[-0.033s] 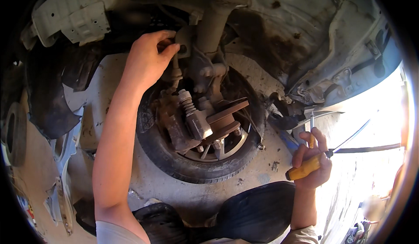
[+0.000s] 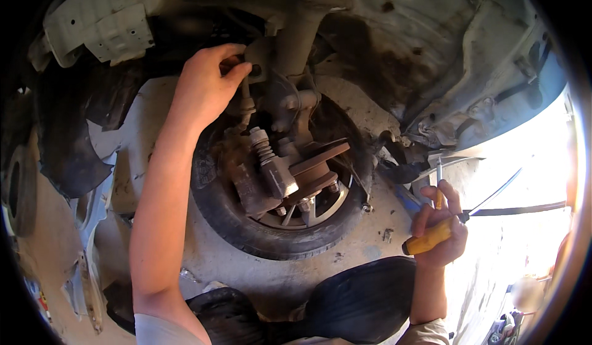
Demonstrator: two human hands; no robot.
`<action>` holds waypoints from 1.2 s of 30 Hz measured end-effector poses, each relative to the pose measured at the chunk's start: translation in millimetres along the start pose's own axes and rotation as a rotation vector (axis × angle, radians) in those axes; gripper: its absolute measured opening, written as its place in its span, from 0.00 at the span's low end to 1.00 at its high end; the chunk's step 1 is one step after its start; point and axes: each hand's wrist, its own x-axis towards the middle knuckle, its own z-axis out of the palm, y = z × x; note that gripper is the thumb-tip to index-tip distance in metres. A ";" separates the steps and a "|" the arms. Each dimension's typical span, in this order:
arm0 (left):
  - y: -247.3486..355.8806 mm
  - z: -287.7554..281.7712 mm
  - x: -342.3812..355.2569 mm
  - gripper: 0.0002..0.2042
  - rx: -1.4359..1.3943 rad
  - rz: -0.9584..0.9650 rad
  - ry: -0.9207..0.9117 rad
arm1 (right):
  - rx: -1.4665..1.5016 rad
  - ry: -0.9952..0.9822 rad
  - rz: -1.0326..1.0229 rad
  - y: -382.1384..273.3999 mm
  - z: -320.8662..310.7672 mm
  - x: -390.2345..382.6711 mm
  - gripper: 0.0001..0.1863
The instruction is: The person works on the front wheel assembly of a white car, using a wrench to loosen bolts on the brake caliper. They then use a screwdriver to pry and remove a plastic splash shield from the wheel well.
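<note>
My left hand (image 2: pixel 206 89) reaches up to the suspension strut (image 2: pixel 299 46). Its thumb and fingers are pinched together at the edge of a dark metal bracket (image 2: pixel 260 56) beside the strut; what lies between the fingertips is hidden. Below the fingertips a thin link rod (image 2: pixel 246 104) runs down. At the lower right, my right hand (image 2: pixel 443 246) is closed around two screwdrivers. One has a thick yellow handle (image 2: pixel 425 240) and a shaft pointing up to the right; the other, a slim screwdriver (image 2: pixel 439 172), points upward with its orange handle between my fingers.
A rusty brake caliper (image 2: pixel 246 184) and brake disc (image 2: pixel 317 160) sit in front of me. Behind and beneath them, a tyre with its wheel (image 2: pixel 277 243) lies flat on the floor. The wheel arch (image 2: pixel 394 55) curves overhead. Torn dark liner (image 2: pixel 71 141) hangs at left.
</note>
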 end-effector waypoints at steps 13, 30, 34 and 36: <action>3.0 0.6 -1.9 0.17 -0.071 -0.047 -0.010 | 0.010 -0.022 -0.014 -3.5 -1.4 0.9 0.37; 3.8 1.5 -4.3 0.17 -0.069 -0.008 0.032 | 0.041 -0.001 0.015 -5.8 0.9 -0.4 0.38; 2.8 0.1 -3.5 0.17 -0.038 -0.022 0.018 | 0.009 -0.002 0.021 -5.9 2.5 0.2 0.38; 2.4 -0.5 -2.8 0.18 -0.015 -0.058 -0.014 | -0.003 0.007 0.023 -5.6 3.9 0.0 0.38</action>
